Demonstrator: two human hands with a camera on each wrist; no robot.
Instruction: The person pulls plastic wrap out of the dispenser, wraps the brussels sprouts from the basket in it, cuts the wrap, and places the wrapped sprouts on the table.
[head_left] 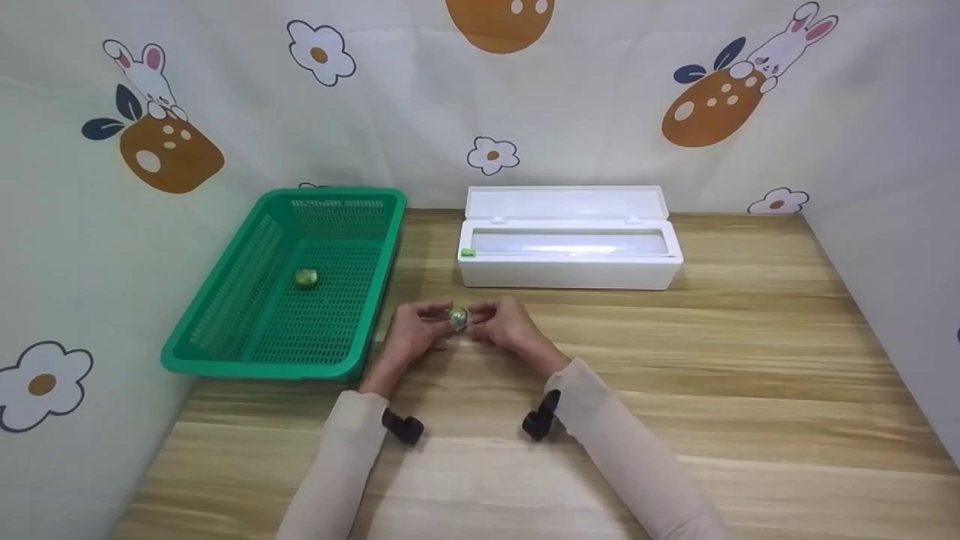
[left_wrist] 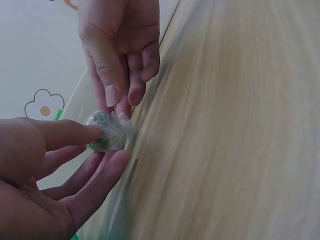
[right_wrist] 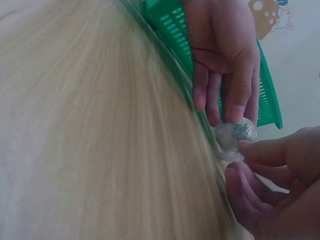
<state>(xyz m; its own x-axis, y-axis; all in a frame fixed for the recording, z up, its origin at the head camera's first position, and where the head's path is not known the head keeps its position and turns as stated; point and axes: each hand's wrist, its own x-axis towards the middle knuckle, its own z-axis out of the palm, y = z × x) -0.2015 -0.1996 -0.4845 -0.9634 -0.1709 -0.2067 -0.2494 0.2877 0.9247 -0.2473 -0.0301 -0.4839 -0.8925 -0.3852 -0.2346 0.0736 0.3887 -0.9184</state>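
Note:
Between the fingertips of both hands, above the table, is a small round green item (head_left: 457,316) wrapped in clear plastic film (left_wrist: 119,131); its exact kind is hard to tell. My left hand (head_left: 411,331) pinches it between thumb and fingers from the left. From the other side, my right hand (head_left: 513,325) pinches the bunched film with thumb and fingers, as the right wrist view shows beside the wrapped green item (right_wrist: 245,131). A similar small round green item (head_left: 306,279) lies on the floor of the green basket (head_left: 262,367), left of the hands.
Behind the hands stands a long white film dispenser box (head_left: 570,274), its lid (head_left: 566,202) raised and a green slider (head_left: 468,253) at its left end. A patterned curtain (head_left: 405,97) borders the wooden table (head_left: 750,360) at the back and sides.

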